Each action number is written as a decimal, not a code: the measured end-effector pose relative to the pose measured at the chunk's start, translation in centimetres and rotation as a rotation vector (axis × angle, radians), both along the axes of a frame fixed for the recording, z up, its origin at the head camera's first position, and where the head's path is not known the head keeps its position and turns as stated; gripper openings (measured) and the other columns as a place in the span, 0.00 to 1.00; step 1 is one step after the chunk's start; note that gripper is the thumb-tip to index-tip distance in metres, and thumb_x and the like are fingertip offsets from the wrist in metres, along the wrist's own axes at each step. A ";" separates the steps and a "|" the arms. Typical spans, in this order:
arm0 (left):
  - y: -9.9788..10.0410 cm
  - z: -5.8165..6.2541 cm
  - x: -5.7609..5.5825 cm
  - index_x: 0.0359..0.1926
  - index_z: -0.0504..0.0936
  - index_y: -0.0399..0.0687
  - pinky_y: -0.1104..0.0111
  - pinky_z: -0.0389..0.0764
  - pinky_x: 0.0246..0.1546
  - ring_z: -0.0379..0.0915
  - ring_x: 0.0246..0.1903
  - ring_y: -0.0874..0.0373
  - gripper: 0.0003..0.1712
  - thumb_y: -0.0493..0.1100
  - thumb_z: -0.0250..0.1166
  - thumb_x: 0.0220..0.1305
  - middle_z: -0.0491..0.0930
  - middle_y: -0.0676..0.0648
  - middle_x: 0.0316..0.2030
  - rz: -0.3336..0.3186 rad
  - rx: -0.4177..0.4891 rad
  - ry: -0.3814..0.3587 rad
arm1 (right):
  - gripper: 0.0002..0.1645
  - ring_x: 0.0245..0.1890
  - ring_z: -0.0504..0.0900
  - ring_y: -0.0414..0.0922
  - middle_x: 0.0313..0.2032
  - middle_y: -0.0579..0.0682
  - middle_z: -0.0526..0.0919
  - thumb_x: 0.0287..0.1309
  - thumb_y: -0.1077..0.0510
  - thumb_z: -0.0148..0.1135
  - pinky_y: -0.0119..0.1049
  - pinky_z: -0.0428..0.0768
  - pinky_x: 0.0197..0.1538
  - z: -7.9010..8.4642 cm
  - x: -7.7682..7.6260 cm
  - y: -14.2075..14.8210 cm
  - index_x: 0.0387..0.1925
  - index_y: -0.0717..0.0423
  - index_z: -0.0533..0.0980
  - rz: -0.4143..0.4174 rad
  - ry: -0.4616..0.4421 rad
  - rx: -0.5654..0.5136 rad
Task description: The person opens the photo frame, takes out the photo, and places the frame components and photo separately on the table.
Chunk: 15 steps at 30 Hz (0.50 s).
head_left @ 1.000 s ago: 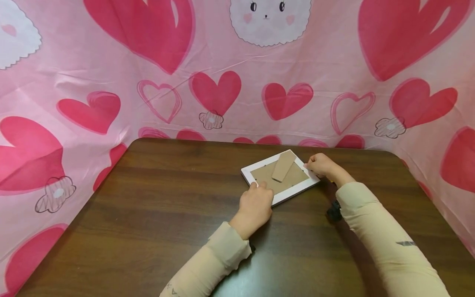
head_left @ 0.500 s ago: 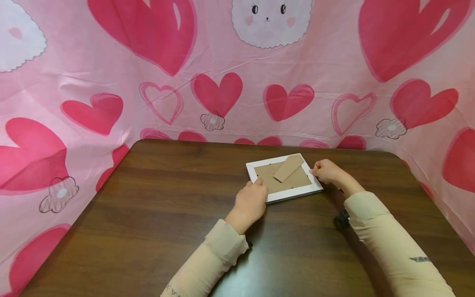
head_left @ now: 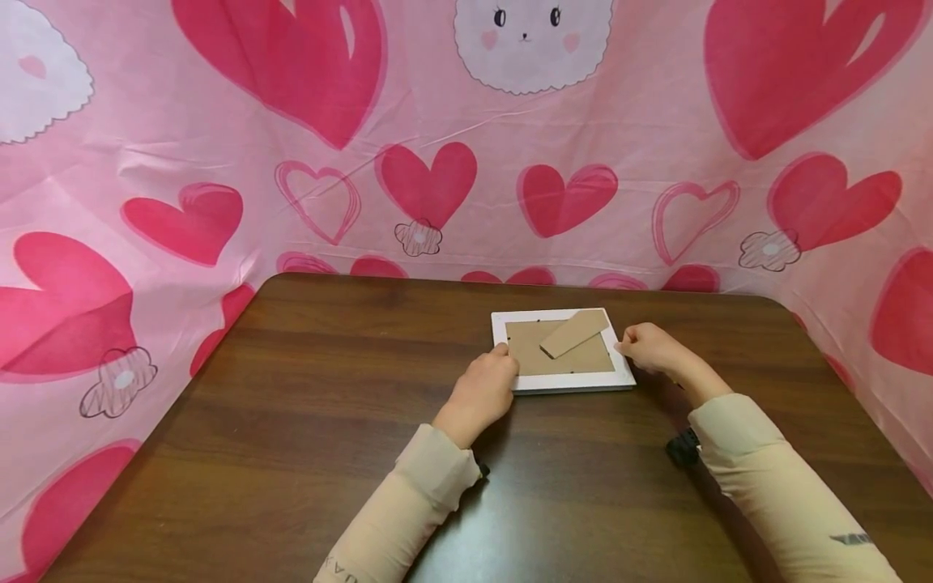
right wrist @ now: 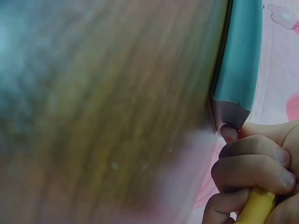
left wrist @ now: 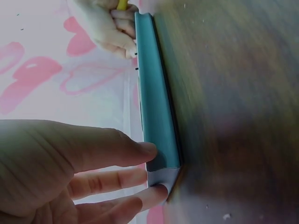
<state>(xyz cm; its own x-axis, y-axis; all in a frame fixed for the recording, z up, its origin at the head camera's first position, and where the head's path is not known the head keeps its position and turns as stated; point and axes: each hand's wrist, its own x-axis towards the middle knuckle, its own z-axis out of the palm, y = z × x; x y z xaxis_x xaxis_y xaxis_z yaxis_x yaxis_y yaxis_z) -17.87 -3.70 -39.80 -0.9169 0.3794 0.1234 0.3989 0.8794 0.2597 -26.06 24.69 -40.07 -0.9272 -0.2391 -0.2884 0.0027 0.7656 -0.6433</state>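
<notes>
A white picture frame lies face down on the dark wooden table, its brown backing board and slanted easel leg facing up. My left hand grips the near left corner; in the left wrist view its thumb presses the teal-looking side edge and fingers wrap the end. At the right side my right hand pinches the frame between thumb and index finger. Its other fingers curl round a yellow handle-like piece, whose tool end is hidden.
The brown table has rounded far corners. Behind it and along both sides hangs a pink cloth printed with hearts. Dark wrist devices show below the cuffs.
The frame has turned clockwise, so its near edge now runs almost level across the view. Both hands moved with it, the left slightly nearer and the right a little down and right.
</notes>
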 end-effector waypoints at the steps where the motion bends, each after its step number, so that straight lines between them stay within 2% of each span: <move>1: -0.1 0.0 0.0 0.26 0.83 0.43 0.63 0.78 0.29 0.79 0.30 0.50 0.07 0.28 0.65 0.54 0.78 0.46 0.35 -0.009 0.006 0.009 | 0.16 0.14 0.61 0.36 0.12 0.41 0.63 0.69 0.62 0.52 0.29 0.61 0.20 0.1 0.1 0.0 0.23 0.61 0.67 0.002 0.000 0.003; 7: -0.5 0.0 -0.3 0.27 0.84 0.41 0.65 0.80 0.32 0.79 0.30 0.51 0.08 0.26 0.64 0.54 0.78 0.45 0.34 -0.050 0.012 0.041 | 0.15 0.14 0.60 0.36 0.13 0.42 0.63 0.70 0.61 0.51 0.30 0.61 0.20 0.3 0.6 -0.1 0.26 0.62 0.67 0.006 -0.028 0.015; 15: -1.0 0.1 -0.7 0.31 0.85 0.41 0.68 0.78 0.33 0.76 0.30 0.55 0.08 0.26 0.63 0.57 0.78 0.46 0.35 -0.068 0.033 -0.009 | 0.17 0.14 0.60 0.37 0.12 0.42 0.62 0.70 0.62 0.51 0.30 0.61 0.20 0.2 1.1 0.0 0.22 0.57 0.64 0.034 -0.036 0.003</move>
<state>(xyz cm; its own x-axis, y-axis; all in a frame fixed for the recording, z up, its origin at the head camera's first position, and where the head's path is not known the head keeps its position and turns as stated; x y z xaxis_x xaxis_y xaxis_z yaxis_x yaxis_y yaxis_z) -18.55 -4.65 -39.70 -0.8904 0.4367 0.1284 0.4547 0.8415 0.2917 -24.97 24.65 -39.84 -0.9074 -0.2697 -0.3222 -0.0003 0.7673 -0.6413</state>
